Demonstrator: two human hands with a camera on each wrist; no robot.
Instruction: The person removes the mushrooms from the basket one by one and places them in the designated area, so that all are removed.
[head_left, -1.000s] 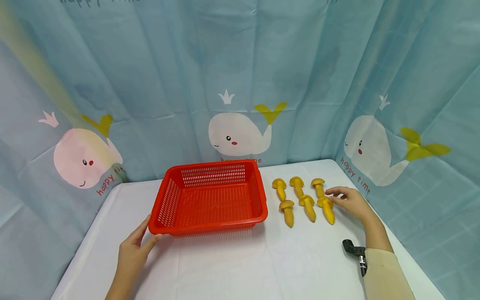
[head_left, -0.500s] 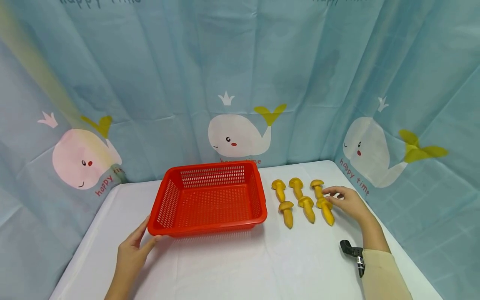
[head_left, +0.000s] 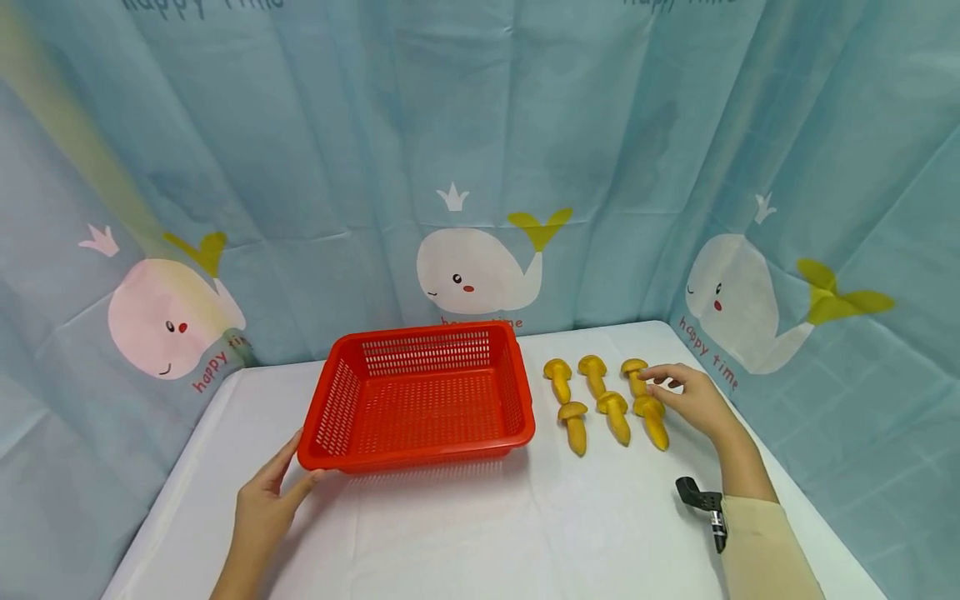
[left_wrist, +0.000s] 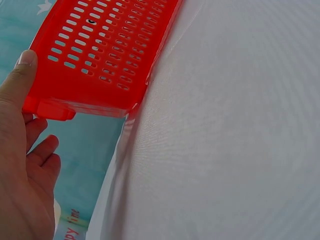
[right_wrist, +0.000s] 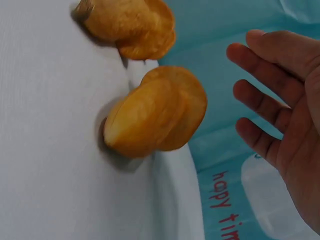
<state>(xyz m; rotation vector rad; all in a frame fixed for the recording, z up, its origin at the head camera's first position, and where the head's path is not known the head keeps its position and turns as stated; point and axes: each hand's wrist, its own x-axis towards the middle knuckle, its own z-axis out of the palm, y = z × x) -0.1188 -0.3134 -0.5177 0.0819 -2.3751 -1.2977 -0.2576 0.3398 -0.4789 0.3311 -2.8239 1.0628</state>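
Observation:
A red plastic basket (head_left: pixel 417 457) with slotted walls sits on the white table, nothing in it. My left hand (head_left: pixel 261 507) grips its near left corner, the thumb (left_wrist: pixel 22 72) against the rim in the left wrist view. Six-inch-like sizes cannot be judged, but several yellow-brown mushrooms lie right of the basket in two rows. Above the rightmost pair, the back mushroom (head_left: pixel 635 377) and the front mushroom (head_left: pixel 652 425), hovers my right hand (head_left: pixel 693 402), fingers loosely bent and holding nothing. The right wrist view shows a gap between that hand and the nearest mushroom (right_wrist: pixel 150 115).
A black device (head_left: pixel 703 500) is strapped at the right wrist, low over the table. Blue curtains (head_left: pixel 592 167) printed with whales stand close behind the table (head_left: pixel 450 542) and along both sides.
My right hand has shifted slightly away from me, from beside the front right mushroom toward the back one. The left hand, basket and mushrooms stay put.

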